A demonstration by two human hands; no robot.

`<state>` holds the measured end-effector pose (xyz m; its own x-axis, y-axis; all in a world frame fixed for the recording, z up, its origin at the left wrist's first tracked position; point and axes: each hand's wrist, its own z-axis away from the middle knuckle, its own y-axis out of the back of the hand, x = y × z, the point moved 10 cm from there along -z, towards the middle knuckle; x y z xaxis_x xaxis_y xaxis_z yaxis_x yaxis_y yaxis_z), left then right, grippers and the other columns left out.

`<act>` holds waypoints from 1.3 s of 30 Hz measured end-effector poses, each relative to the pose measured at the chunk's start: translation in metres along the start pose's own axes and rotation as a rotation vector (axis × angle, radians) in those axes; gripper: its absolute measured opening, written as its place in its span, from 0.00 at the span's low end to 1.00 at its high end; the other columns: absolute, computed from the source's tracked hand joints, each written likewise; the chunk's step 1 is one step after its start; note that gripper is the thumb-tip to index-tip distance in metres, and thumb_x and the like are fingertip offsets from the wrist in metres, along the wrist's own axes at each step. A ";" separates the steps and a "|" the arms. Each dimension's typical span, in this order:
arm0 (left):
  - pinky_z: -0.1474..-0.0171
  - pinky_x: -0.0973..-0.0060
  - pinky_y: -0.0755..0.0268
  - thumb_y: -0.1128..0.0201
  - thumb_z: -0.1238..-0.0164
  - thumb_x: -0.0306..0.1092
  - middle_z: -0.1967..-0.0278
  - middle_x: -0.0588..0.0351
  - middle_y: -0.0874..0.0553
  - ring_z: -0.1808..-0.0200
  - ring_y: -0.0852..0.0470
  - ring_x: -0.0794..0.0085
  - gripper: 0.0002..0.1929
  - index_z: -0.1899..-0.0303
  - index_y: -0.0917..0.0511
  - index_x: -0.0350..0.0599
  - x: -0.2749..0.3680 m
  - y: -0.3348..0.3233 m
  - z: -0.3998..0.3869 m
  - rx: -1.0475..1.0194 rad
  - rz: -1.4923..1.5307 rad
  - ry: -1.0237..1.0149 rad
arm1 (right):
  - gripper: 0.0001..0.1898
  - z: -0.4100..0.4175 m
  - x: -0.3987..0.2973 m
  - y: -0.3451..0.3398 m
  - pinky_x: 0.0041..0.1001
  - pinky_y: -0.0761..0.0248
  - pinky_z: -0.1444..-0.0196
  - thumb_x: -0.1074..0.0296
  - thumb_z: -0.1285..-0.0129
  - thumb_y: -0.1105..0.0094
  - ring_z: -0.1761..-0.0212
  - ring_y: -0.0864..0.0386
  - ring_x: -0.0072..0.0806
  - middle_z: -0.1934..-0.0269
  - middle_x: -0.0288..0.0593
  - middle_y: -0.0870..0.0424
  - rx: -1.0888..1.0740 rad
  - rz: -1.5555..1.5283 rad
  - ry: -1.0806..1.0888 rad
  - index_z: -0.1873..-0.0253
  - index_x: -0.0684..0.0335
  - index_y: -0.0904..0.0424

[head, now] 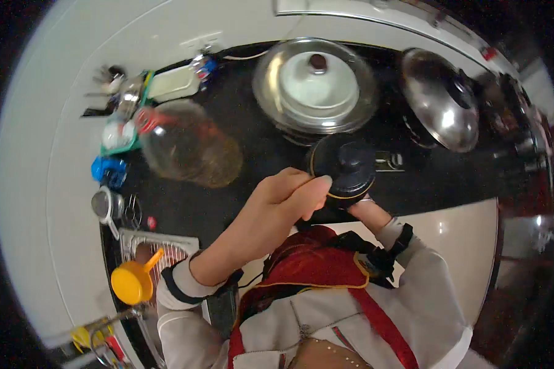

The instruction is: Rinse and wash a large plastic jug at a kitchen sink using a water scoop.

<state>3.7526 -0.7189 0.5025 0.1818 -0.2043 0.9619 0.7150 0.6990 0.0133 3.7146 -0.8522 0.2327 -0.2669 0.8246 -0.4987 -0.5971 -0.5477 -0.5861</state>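
A round black lidded container [344,168] with a thin yellow line around its rim is held up in front of me, over the dark countertop [249,198]. My left hand [291,193] grips its left edge, thumb on top. Most of my right hand [364,207] lies hidden under the container; only the wrist and palm edge show at its lower right. Just beyond stands a large steel pan [267,92], with a pale lid [321,87] with a brown knob on it. Left of my hands is a big clear plastic jug [191,143] with a red cap.
A domed metal wok lid [438,99] stands at the right. Along the left wall are a pale tray [173,83], a blue object [108,171], a strainer [106,204] and utensils. A yellow ladle [131,282] lies by the sink rack [184,242].
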 end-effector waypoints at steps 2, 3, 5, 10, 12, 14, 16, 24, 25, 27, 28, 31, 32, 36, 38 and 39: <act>0.68 0.80 0.40 0.47 0.35 0.43 0.75 0.58 0.29 0.72 0.32 0.78 0.18 0.76 0.26 0.35 -0.001 -0.011 -0.013 -0.023 0.004 0.031 | 0.23 0.003 -0.009 0.007 0.34 0.35 0.46 0.51 0.33 0.64 0.50 0.26 0.32 0.51 0.40 0.23 -0.022 -0.026 -0.005 0.46 0.61 0.29; 0.68 0.80 0.40 0.47 0.35 0.42 0.75 0.58 0.29 0.72 0.32 0.78 0.18 0.76 0.26 0.35 0.002 -0.016 -0.017 -0.039 0.005 0.024 | 0.22 0.007 -0.015 0.009 0.34 0.35 0.46 0.51 0.34 0.64 0.50 0.26 0.32 0.51 0.40 0.23 -0.025 -0.039 0.000 0.46 0.61 0.29; 0.68 0.80 0.40 0.48 0.35 0.41 0.75 0.58 0.29 0.72 0.32 0.78 0.18 0.76 0.26 0.35 0.009 -0.032 -0.028 -0.099 -0.021 0.004 | 0.22 0.014 -0.028 0.018 0.33 0.35 0.46 0.51 0.34 0.64 0.50 0.26 0.31 0.51 0.39 0.23 -0.041 -0.072 0.016 0.46 0.61 0.29; 0.61 0.81 0.32 0.52 0.32 0.37 0.72 0.56 0.26 0.65 0.21 0.74 0.16 0.68 0.25 0.30 0.031 -0.086 -0.044 -0.367 -0.270 -0.024 | 0.20 0.026 -0.046 0.070 0.30 0.36 0.45 0.52 0.34 0.60 0.50 0.26 0.29 0.52 0.37 0.22 -0.018 -0.191 0.094 0.48 0.58 0.27; 0.61 0.81 0.33 0.52 0.32 0.39 0.73 0.57 0.26 0.64 0.20 0.73 0.18 0.70 0.26 0.31 0.033 -0.109 -0.053 -0.438 -0.230 -0.094 | 0.20 0.042 -0.061 0.087 0.30 0.36 0.45 0.52 0.35 0.60 0.50 0.26 0.29 0.52 0.37 0.22 0.070 -0.189 0.150 0.48 0.58 0.27; 0.61 0.80 0.33 0.52 0.31 0.43 0.76 0.58 0.26 0.64 0.20 0.73 0.20 0.75 0.27 0.35 0.032 -0.131 -0.060 -0.489 -0.167 -0.104 | 0.19 0.058 -0.078 0.102 0.30 0.36 0.45 0.52 0.35 0.59 0.50 0.26 0.29 0.52 0.37 0.22 0.159 -0.175 0.214 0.48 0.58 0.27; 0.60 0.80 0.32 0.52 0.31 0.44 0.77 0.59 0.27 0.64 0.20 0.73 0.20 0.77 0.29 0.38 0.035 -0.151 -0.066 -0.530 -0.150 -0.125 | 0.19 0.076 -0.093 0.127 0.30 0.36 0.45 0.52 0.35 0.59 0.50 0.26 0.29 0.52 0.36 0.22 0.255 -0.177 0.269 0.48 0.57 0.27; 0.58 0.77 0.30 0.49 0.33 0.48 0.76 0.63 0.26 0.68 0.25 0.77 0.20 0.81 0.31 0.47 0.034 -0.240 -0.101 -0.603 0.064 -0.145 | 0.19 0.120 -0.157 0.195 0.30 0.36 0.45 0.52 0.36 0.57 0.50 0.26 0.28 0.52 0.36 0.22 0.421 -0.148 0.360 0.49 0.57 0.26; 0.58 0.77 0.30 0.49 0.33 0.48 0.76 0.63 0.26 0.68 0.24 0.77 0.20 0.81 0.31 0.47 0.035 -0.252 -0.106 -0.612 0.069 -0.143 | 0.18 0.122 -0.164 0.203 0.30 0.36 0.45 0.52 0.36 0.57 0.50 0.26 0.28 0.52 0.36 0.22 0.429 -0.149 0.365 0.49 0.57 0.26; 0.59 0.77 0.30 0.49 0.33 0.47 0.76 0.63 0.26 0.68 0.25 0.78 0.20 0.81 0.31 0.47 0.038 -0.278 -0.118 -0.628 0.024 -0.138 | 0.18 0.126 -0.182 0.223 0.30 0.36 0.45 0.52 0.36 0.57 0.50 0.26 0.28 0.53 0.36 0.22 0.429 -0.149 0.372 0.49 0.56 0.26; 0.59 0.78 0.30 0.49 0.33 0.47 0.76 0.64 0.26 0.68 0.25 0.78 0.20 0.81 0.31 0.47 0.039 -0.293 -0.125 -0.636 0.002 -0.133 | 0.19 0.128 -0.192 0.234 0.29 0.36 0.46 0.51 0.37 0.55 0.50 0.27 0.28 0.52 0.35 0.22 0.402 -0.145 0.385 0.49 0.56 0.26; 0.59 0.78 0.30 0.49 0.33 0.47 0.76 0.63 0.27 0.69 0.25 0.78 0.19 0.81 0.31 0.47 0.049 -0.335 -0.145 -0.662 0.010 -0.128 | 0.21 0.130 -0.223 0.265 0.29 0.35 0.48 0.46 0.40 0.51 0.49 0.27 0.28 0.52 0.33 0.22 0.359 -0.147 0.415 0.50 0.54 0.26; 0.59 0.78 0.30 0.49 0.33 0.47 0.76 0.63 0.26 0.69 0.25 0.78 0.20 0.81 0.31 0.47 0.051 -0.349 -0.153 -0.660 0.019 -0.118 | 0.22 0.132 -0.232 0.276 0.29 0.35 0.49 0.44 0.41 0.51 0.49 0.27 0.27 0.52 0.33 0.22 0.374 -0.155 0.418 0.50 0.54 0.26; 0.58 0.77 0.30 0.49 0.33 0.48 0.76 0.62 0.26 0.69 0.25 0.78 0.20 0.82 0.32 0.48 0.055 -0.413 -0.180 -0.679 0.047 -0.095 | 0.24 0.145 -0.278 0.334 0.30 0.33 0.53 0.41 0.42 0.52 0.52 0.26 0.27 0.54 0.33 0.22 0.466 -0.199 0.441 0.51 0.52 0.25; 0.58 0.76 0.30 0.48 0.34 0.49 0.75 0.62 0.26 0.68 0.25 0.76 0.21 0.82 0.32 0.48 0.056 -0.450 -0.194 -0.704 0.065 -0.101 | 0.23 0.146 -0.305 0.368 0.31 0.32 0.54 0.42 0.41 0.54 0.54 0.25 0.28 0.55 0.35 0.21 0.470 -0.211 0.497 0.52 0.54 0.25; 0.58 0.75 0.30 0.48 0.34 0.49 0.75 0.61 0.26 0.68 0.25 0.76 0.21 0.82 0.32 0.47 0.056 -0.464 -0.202 -0.707 0.067 -0.095 | 0.22 0.150 -0.317 0.375 0.32 0.31 0.54 0.43 0.40 0.54 0.54 0.24 0.28 0.55 0.35 0.21 0.472 -0.235 0.475 0.52 0.54 0.24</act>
<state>3.5671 -1.1930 0.4949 0.2043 -0.0937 0.9744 0.9764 0.0900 -0.1961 3.4613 -1.2977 0.2666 0.2036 0.7040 -0.6804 -0.8911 -0.1546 -0.4266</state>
